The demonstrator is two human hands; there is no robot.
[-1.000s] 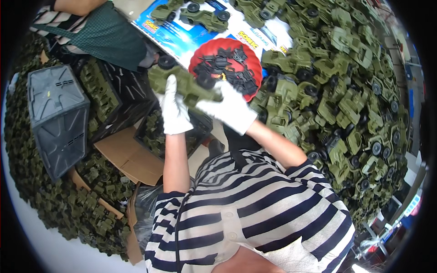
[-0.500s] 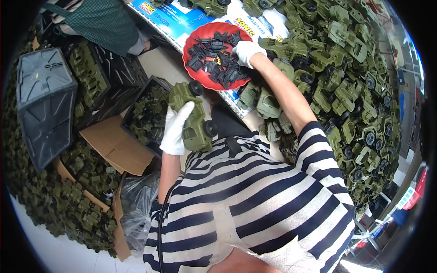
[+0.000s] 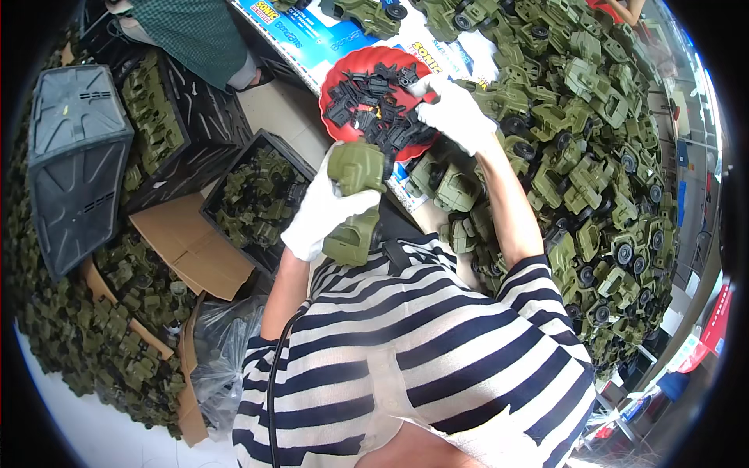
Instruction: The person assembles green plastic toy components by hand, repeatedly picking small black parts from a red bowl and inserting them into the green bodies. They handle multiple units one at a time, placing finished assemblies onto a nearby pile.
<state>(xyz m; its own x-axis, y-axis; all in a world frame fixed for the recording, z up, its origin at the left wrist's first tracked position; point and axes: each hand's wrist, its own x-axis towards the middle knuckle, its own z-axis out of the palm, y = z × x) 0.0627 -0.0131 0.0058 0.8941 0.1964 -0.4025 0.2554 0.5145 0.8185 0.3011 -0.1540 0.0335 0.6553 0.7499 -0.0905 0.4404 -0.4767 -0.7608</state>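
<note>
My left hand (image 3: 326, 210), in a white glove, is closed around an olive-green toy jeep (image 3: 355, 168). The jeep is held upright lengthwise in front of my waist, just below a red scalloped bowl (image 3: 331, 129). Inside the bowl lie several small black plastic parts (image 3: 374, 117) and a little yellow piece. Over the bowl's right side is my gloved right hand (image 3: 459, 115). Its thumb and forefinger are curved and apart, with red showing between them. A black part lies close to the forefinger's tip; I see nothing plainly gripped there.
Many olive-green toy jeeps (image 3: 585, 175) are heaped along the right. On the left stand dark crates (image 3: 211, 117), a grey bin (image 3: 78, 156) and a cardboard flap (image 3: 195, 246), amid piled green parts. Clear plastic (image 3: 226, 335) lies beside me. Another person's green-clad leg (image 3: 187, 39) is at upper left.
My right hand has drawn back rightward from among the black parts and looks nearer the camera. My left hand has brought the jeep rightward and turned it, close under the bowl.
</note>
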